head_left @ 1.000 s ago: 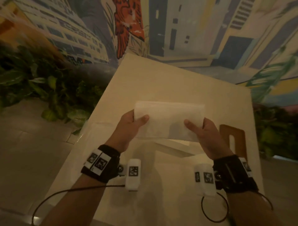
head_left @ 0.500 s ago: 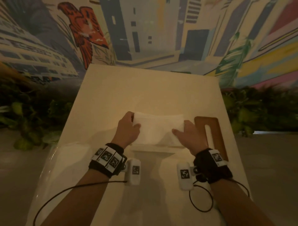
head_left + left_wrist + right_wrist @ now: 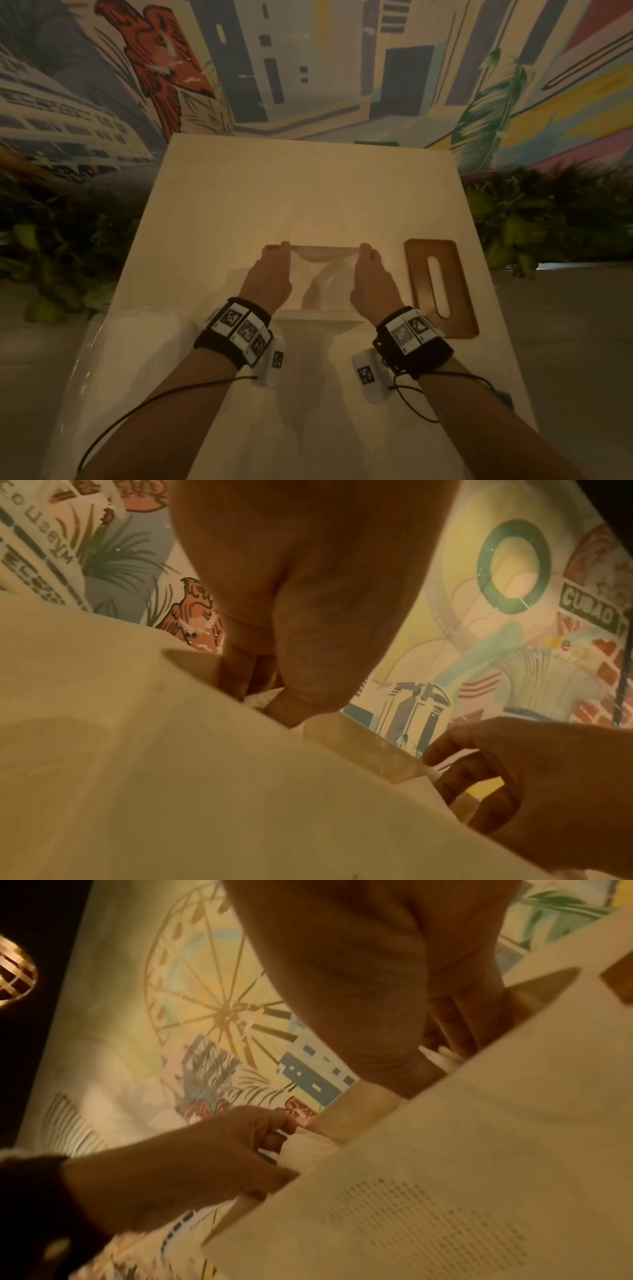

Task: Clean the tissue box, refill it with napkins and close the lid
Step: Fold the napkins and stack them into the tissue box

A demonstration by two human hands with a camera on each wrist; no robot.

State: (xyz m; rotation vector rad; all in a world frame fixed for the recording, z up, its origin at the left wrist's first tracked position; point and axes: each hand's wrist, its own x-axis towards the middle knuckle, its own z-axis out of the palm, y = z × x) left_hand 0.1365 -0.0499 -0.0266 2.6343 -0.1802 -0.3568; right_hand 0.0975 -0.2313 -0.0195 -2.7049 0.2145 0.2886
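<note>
Both hands are down in the box. The left hand point(image 3: 269, 277) has its fingers curled over the far rim of the tissue box point(image 3: 320, 317), its grip pinching the edge of the napkins point(image 3: 323, 279) there, and the right hand point(image 3: 371, 281) does the same at the other end. From the left wrist view the left fingers point(image 3: 240, 669) dip inside the wall, white paper showing just under them; from the right wrist view the right fingers point(image 3: 459, 1020) reach in likewise, with the layered white edges beside them.

The box is open at the top, pale-walled, standing on the white table point(image 3: 308, 185) near its front middle. The napkins sit inside it between the two hands, the stack sagging in the middle; how full the box is I cannot tell.

Just right of the box, apart from it, the wooden lid point(image 3: 440, 284) lies flat on the table, a long slot cut through it. At the table's front left lies a clear plastic wrapper point(image 3: 113, 346).

Behind the table is a painted mural wall point(image 3: 308, 61), with green plants point(image 3: 61, 240) on both sides.

Count: one box, one lid, one stack of napkins, two hands.
</note>
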